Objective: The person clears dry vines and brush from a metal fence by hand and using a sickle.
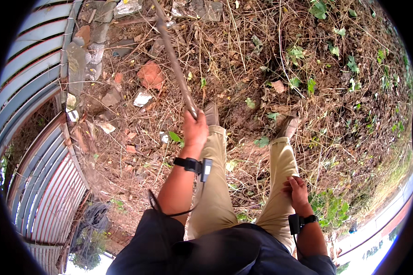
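Left hand point(196, 130): fingers wrapped snugly around the near end of a long brown wooden stick point(175, 64).
Stick: slanting over dry, littered ground point(243, 112), right of the blue-grey slatted metal fence point(36, 68).
Right hand point(299, 195): farther right of the fence, fingers loosely curled at the beige trouser leg point(283, 160); cannot tell if anything is gripped.

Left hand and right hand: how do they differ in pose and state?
The left hand grips a brown stick; the right hand shows nothing held. The left hand is farther forward; the right hand is nearer the dark shirt. Both have a black wrist strap.
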Demonstrator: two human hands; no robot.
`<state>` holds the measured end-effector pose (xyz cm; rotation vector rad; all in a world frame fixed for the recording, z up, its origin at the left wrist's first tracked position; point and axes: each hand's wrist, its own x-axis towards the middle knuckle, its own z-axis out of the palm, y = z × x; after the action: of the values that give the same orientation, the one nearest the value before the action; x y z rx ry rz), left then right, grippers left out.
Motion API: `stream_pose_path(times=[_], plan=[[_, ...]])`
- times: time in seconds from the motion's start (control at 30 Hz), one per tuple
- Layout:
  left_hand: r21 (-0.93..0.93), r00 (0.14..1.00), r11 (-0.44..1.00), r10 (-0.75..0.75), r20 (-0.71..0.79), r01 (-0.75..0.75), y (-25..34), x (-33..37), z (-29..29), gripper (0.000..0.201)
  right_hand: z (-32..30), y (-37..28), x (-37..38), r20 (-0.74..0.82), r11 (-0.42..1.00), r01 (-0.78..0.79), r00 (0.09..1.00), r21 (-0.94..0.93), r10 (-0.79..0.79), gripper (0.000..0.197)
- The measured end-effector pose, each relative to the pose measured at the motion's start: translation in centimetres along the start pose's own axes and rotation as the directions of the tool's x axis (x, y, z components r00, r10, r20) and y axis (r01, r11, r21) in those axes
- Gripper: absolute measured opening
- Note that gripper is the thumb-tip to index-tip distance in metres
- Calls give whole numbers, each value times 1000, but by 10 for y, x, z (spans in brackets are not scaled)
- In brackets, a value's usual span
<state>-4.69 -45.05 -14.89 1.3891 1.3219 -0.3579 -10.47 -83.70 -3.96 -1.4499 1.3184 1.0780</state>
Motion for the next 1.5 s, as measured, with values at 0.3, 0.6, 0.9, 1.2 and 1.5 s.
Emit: stream_pose_path(times=[0.3,0.6,0.9,1.2,1.5], plan=[[-59,923,929,-354,152,366,-79,-36,0,15,-19,15,10,23,994,42,999,102,-44,24],[-279,998,960,21,-66,-39,-24,10,9,30,-28,12,10,6,992,60,998,114,-61,21],[-80,882,892,-420,214,444,-114,-18,-9,24,-17,15,6,-2,996,69,998,54,-69,22],[609,969,754,176,171,-245,-101,-9,-24,46,-9,15,7,-32,995,35,999,96,-33,23],[138,869,892,-452,203,431,-79,51,-35,38,-15,20,6,6,987,55,998,151,-56,21]])
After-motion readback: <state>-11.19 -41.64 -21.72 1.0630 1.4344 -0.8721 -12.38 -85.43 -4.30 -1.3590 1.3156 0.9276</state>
